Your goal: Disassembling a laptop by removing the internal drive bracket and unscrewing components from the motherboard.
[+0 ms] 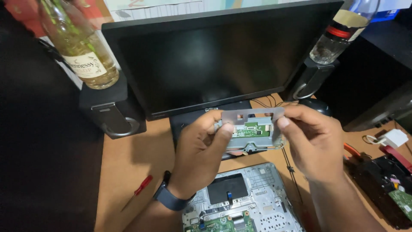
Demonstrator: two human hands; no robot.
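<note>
Both hands hold a flat grey metal bracket with a small green circuit board up in front of a dark monitor.

The bracket [251, 129] is pinched at its left end by the left hand [201, 150] and at its right end by the right hand [313, 144], fingers closed on its edges. Just near of it lies an opened laptop chassis [253, 202] on the brown desk [128, 172]. The monitor [214, 56] stands behind; a red screwdriver [139, 189] lies to the left.

The opened laptop chassis [244, 202] is cut off by the bottom edge.
</note>
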